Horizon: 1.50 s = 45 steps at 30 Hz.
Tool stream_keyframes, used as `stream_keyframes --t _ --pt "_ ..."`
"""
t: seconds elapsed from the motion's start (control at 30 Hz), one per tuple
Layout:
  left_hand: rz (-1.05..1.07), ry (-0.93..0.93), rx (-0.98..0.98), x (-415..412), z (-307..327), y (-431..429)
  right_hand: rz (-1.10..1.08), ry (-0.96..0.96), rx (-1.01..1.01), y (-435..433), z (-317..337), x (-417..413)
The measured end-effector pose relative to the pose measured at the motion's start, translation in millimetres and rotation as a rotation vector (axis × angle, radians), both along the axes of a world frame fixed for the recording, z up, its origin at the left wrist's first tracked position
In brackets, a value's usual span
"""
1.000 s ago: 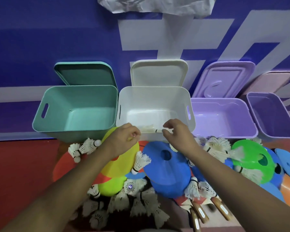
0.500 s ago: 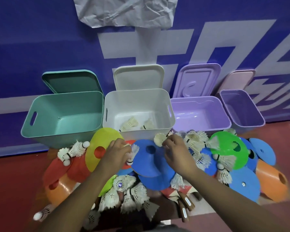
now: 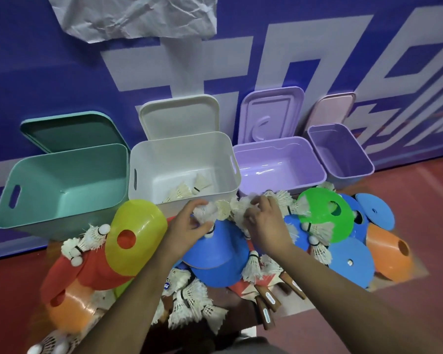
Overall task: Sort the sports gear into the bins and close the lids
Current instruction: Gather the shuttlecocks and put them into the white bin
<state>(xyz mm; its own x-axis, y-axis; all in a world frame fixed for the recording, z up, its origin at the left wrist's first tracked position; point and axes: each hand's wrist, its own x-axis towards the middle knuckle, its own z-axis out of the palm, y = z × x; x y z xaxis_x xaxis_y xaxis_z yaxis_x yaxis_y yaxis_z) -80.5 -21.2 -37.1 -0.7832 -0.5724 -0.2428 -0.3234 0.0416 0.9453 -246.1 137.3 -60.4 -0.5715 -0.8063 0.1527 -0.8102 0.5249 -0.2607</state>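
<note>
- Shuttlecocks lie scattered through the heap of gear on the red floor. A few sit inside the white bin, and more are bunched just below its near rim, where both hands work.
- The left hand has its fingers curled round a feathered clump there. The right hand hooks its fingers into the neighbouring clump, though blur hides how many it holds.
- These should handle as almost weightless. The feather skirts look brittle and easy to crush, and they snag on one another. The rounded cork base is the firm part, so a pinch there, or a loose cupping of the skirt, seems safest.
- Disc cones fill the rest of the pile: a blue cone, a yellow cone, a green cone and an orange cone. They are thin, glossy plastic domes with a hole in the middle. They are likely bendy and stackable, and best taken by the rim.
- Wooden paddle handles poke out from under the heap. They look stiff and probably heavier than anything else here.
- The teal bin, lilac bin and small purple bin stand in a row with the white one. All are smooth moulded plastic with rounded corners, and the teal and white ones show slot handles.
- The lids lean against the blue wall behind the bins, so none is closed yet.
</note>
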Motion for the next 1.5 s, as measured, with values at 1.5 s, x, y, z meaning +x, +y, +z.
stream_keyframes --t 1.5 --pt "-0.122 -0.032 -0.04 -28 -3 15 0.043 -0.56 -0.222 4 69 -15"
